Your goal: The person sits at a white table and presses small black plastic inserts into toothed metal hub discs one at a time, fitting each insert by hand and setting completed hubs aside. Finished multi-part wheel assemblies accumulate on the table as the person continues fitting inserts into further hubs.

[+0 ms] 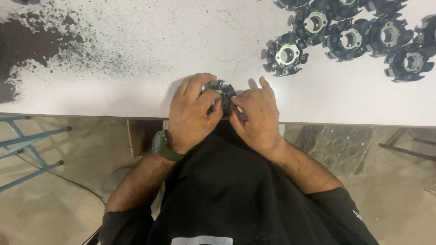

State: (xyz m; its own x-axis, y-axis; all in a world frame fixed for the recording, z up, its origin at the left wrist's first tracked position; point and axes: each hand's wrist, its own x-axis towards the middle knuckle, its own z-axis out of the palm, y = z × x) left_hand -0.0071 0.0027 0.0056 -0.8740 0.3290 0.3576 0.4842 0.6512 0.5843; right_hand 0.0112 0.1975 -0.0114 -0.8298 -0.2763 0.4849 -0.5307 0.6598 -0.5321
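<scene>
While both hands meet at the near edge of the white table (113, 95), they close around one black toothed rotor part (223, 90) that sits between them, mostly hidden by the fingers. The left hand (193, 111) curls over the part from the left, fingers bent across its top and thumb tucked toward the middle; a dark green wristwatch (161, 146) sits on that wrist. The right hand (256, 115) comes in from the right, touching the part, its index finger raised and pointing away while the other fingers fold down on a small light-coloured piece (239, 109) at the part's near right side. What that piece is cannot be made out.

Far and to the right on the table lies a cluster of similar black rotor parts (363, 36), each with a shiny metal hub and lying flat, close together, some touching. One of them (286, 54) sits a little apart from the cluster, nearest to the hands but still well clear of them. At the far left, black powdery grime (32, 45) spreads over the table top. Below the table edge, blue metal legs (27, 145) show at the left, over a dusty concrete floor (399, 190). Black sleeves and a black shirt (236, 190) fill the near middle.
</scene>
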